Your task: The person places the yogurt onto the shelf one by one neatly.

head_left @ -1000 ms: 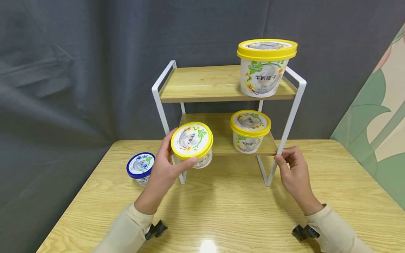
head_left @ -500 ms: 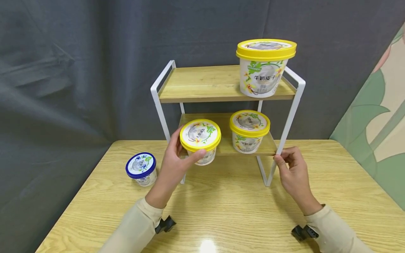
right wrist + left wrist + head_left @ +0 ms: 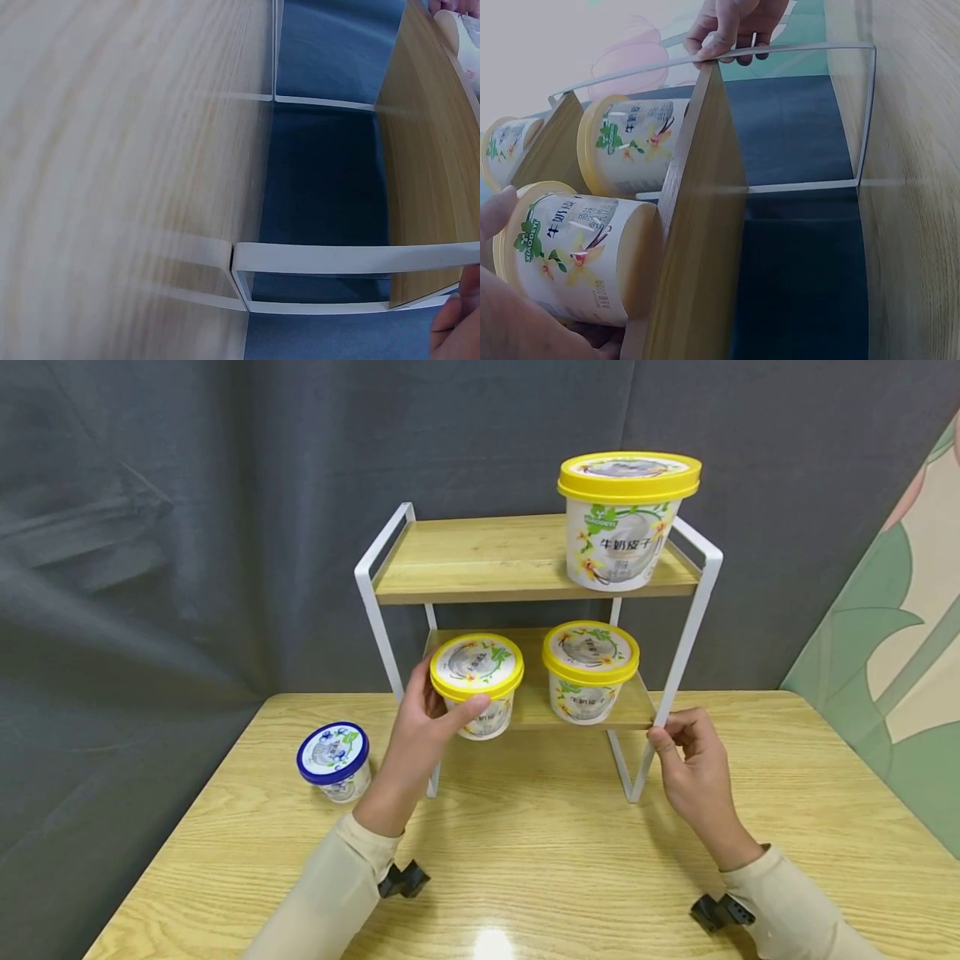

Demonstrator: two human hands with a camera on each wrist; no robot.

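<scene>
Beyond both hands, a dark grey fabric backdrop (image 3: 225, 527) is seen; below them, a pale wood-grain table (image 3: 555, 860) is spread. Between the hands and the backdrop, a two-tier rack with yellowish wooden boards and a white metal frame (image 3: 480, 560) is placed. Above and to the left of the right hand, a large white yellow-lidded tub (image 3: 628, 527) is set on the upper board. The rack's front leg is pinched by the right hand (image 3: 697, 768), beside the lower board's end. A round, flower-printed white tub with a yellow lid (image 3: 480, 685) is grasped by the left hand (image 3: 423, 718), its thumb laid across the front. This tub is held at the lower board's front edge; whether its base is touching the wood cannot be told. To the right of the left hand, a matching yellow-lidded tub (image 3: 590, 672) is stood on the lower board. To that hand's left, a small white tub with a blue lid (image 3: 335, 762) is rested on the table.
</scene>
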